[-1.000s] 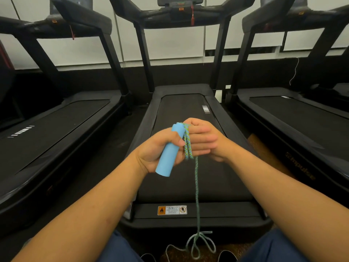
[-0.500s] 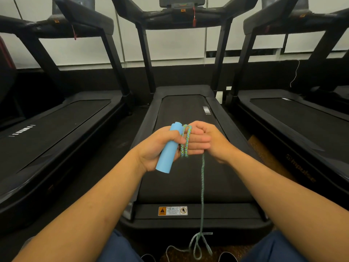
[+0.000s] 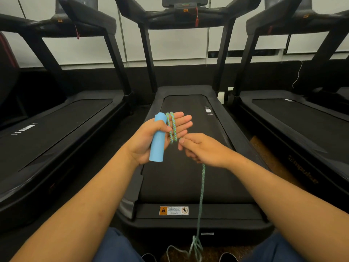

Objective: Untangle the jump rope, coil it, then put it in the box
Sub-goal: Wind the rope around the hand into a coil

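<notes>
The left hand [image 3: 151,138] clamps the blue handle [image 3: 158,138] with fingers spread under two rope [image 3: 201,193] turns, the right hand [image 3: 200,148] pinches the strand trailing to the floor, so slack could let those loose loops slide off.

The floor [image 3: 120,129] was dark, with a brown patch at about four o'clock. Three black treadmills stood on it side by side: the middle treadmill [image 3: 188,176] at twelve o'clock, the left treadmill [image 3: 47,133] at ten, the right treadmill [image 3: 302,129] at two. At six o'clock the slack end of the jump rope [image 3: 195,246] lay looped on the floor between two dark shoe tips [image 3: 149,257].
</notes>
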A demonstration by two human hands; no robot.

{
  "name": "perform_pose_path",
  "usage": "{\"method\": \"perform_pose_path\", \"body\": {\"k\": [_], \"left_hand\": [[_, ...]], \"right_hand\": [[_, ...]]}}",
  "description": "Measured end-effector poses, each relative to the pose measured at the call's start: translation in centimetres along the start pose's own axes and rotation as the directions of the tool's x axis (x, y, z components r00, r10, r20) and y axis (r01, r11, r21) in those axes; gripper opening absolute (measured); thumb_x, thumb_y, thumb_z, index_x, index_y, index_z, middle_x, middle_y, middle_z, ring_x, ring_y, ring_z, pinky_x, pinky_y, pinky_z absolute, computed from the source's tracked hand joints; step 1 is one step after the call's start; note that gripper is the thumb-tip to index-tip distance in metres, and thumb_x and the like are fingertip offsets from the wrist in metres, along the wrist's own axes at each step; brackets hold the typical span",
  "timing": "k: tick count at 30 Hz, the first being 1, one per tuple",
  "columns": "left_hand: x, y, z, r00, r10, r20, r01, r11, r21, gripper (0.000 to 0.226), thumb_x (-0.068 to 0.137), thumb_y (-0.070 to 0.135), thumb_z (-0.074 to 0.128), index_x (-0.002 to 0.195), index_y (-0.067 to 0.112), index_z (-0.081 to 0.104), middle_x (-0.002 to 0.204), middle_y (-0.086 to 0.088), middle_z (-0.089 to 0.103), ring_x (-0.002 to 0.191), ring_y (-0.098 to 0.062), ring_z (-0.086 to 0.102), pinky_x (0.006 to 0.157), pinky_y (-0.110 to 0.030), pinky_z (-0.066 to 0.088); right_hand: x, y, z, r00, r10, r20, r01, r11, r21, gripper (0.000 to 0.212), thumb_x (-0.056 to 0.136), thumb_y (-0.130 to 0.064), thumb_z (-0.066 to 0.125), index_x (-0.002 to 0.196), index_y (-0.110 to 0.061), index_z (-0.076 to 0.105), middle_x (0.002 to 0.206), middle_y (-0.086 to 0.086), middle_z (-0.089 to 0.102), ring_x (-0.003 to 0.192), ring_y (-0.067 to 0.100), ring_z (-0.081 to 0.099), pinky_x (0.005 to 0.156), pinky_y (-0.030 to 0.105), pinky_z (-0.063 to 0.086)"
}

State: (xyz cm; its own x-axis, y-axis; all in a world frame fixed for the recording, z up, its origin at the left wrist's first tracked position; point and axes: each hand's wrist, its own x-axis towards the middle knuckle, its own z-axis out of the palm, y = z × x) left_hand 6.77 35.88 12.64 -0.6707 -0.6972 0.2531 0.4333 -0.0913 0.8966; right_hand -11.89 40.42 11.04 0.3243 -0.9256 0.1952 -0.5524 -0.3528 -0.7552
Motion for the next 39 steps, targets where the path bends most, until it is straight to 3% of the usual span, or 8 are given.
{"method": "perform_pose_path", "body": {"k": [6,10,15,18,24,30,34,39], "left_hand": [[0.3,-0.2,-1.1,0.991,0.066,-0.113,-0.056,0.995,0.087,0.065,0.081,0.003,0.050,0.145,0.000,0.042,0.143,-0.017,0.059,0.133,-0.030,0.057,0.115,-0.041,0.041],[0.4,-0.5,-1.5,0.987,0.076,-0.140,-0.055,0.988,0.147,0.064,0.080,0.003,0.050,0.144,0.001,0.044,0.141,-0.014,0.061,0.131,-0.028,0.058,0.114,-0.039,0.043],[0.1,-0.8,-1.2,0.992,-0.045,-0.114,0.096,0.867,0.489,0.048,0.074,0.002,0.055,0.122,0.003,0.064,0.111,-0.006,0.073,0.103,-0.020,0.068,0.087,-0.028,0.055],[-0.3,-1.2,-0.6,0.989,-0.132,-0.060,0.142,0.814,0.564,0.047,0.076,-0.002,0.053,0.123,-0.007,0.062,0.120,-0.020,0.071,0.115,-0.037,0.066,0.104,-0.045,0.049],[-0.5,-0.6,0.3,0.982,-0.184,0.040,0.144,0.869,0.474,0.051,0.079,-0.008,0.046,0.130,-0.011,0.055,0.127,-0.031,0.064,0.121,-0.046,0.062,0.108,-0.052,0.046],[-0.4,-0.9,1.5,0.988,-0.141,0.059,0.115,0.941,0.318,0.034,0.080,-0.012,0.043,0.110,-0.010,0.061,0.096,-0.016,0.077,0.082,-0.023,0.076,0.064,-0.022,0.059],[-0.3,-0.5,1.2,0.994,-0.065,0.090,0.056,0.993,0.105,0.064,0.075,0.002,0.054,0.138,-0.008,0.051,0.140,-0.027,0.057,0.130,-0.038,0.057,0.099,-0.037,0.053],[0.0,-0.2,0.2,0.999,0.002,0.048,-0.004,0.999,0.034,0.069,0.079,0.007,0.053,0.146,-0.005,0.041,0.149,-0.022,0.050,0.139,-0.035,0.049,0.116,-0.044,0.040]], "right_hand": [[-0.4,-0.8,-0.1,0.995,0.014,0.100,0.002,0.987,-0.161,0.034,0.107,-0.033,0.042,0.085,-0.019,0.064,0.054,-0.011,0.051,0.052,0.005,0.046,0.061,0.027,0.044],[-0.7,-2.0,0.0,0.989,-0.015,0.149,0.058,0.956,-0.286,0.033,0.106,-0.034,0.045,0.082,-0.024,0.065,0.060,-0.010,0.056,0.052,0.001,0.050,0.058,0.018,0.041],[-0.6,-2.4,-1.4,0.987,-0.158,-0.020,0.146,0.946,-0.289,0.026,0.102,-0.027,0.053,0.082,-0.016,0.067,0.067,-0.006,0.056,0.055,0.004,0.046,0.055,0.023,0.037],[-0.3,-2.0,-2.9,0.969,-0.204,-0.138,0.160,0.948,-0.276,0.025,0.102,-0.025,0.054,0.083,-0.015,0.066,0.066,-0.010,0.058,0.059,0.002,0.049,0.059,0.023,0.039],[0.4,0.3,-4.3,0.977,-0.108,-0.186,0.122,0.990,0.066,0.021,0.104,-0.028,0.055,0.090,-0.014,0.064,0.054,-0.014,0.048,0.048,0.001,0.040,0.050,0.020,0.035],[0.7,1.5,-2.5,0.986,-0.074,-0.151,0.114,0.954,0.278,0.020,0.103,-0.018,0.047,0.095,-0.019,0.065,0.076,0.006,0.057,0.068,0.021,0.050,0.062,0.041,0.040],[0.9,1.4,0.2,1.000,0.022,0.000,-0.021,0.939,0.343,0.029,0.102,0.000,0.029,0.091,-0.014,0.052,0.061,0.000,0.040,0.052,0.010,0.029,0.050,0.027,0.028],[0.7,1.2,1.4,0.989,-0.004,0.149,-0.027,0.978,0.205,0.033,0.111,-0.032,0.036,0.101,-0.012,0.060,0.063,-0.001,0.043,0.050,0.011,0.035,0.050,0.026,0.037]]}}
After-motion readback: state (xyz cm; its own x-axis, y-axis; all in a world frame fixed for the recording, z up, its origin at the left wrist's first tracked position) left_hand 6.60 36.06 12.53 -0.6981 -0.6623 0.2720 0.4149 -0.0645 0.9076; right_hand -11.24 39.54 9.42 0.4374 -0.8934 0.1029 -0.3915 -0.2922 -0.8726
